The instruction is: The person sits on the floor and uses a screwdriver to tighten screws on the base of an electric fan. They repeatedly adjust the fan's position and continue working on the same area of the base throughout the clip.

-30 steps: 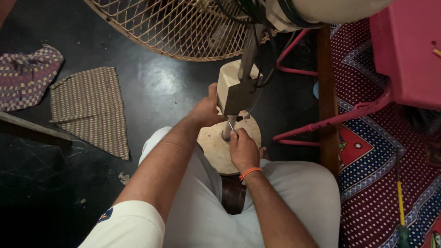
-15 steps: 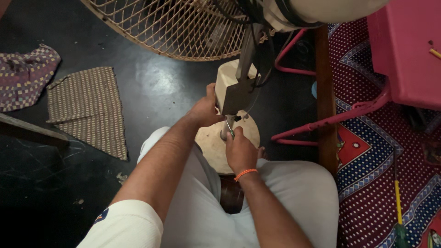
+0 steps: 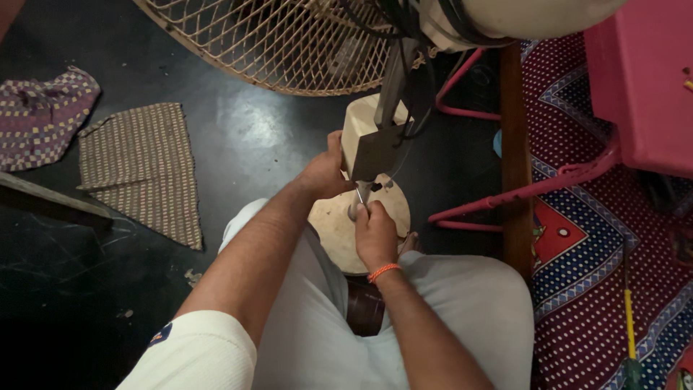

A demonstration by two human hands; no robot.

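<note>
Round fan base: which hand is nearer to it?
Right. The right hand lies over the round fan base, fingers pinching a thin metal tool just above it. The left hand is higher, gripping the cream control box on the stand.

My view is dim; a soft glare patch shines on the dark floor [image 3: 238,137]; the lower left corner sinks into shadow; the fan grille [image 3: 289,43] up close looks slightly soft; the carpet [image 3: 599,289] stays readable.

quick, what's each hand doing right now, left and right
Left hand: closed around the fan stand.
Right hand: closed on a thin metal tool at the fan base.
</note>
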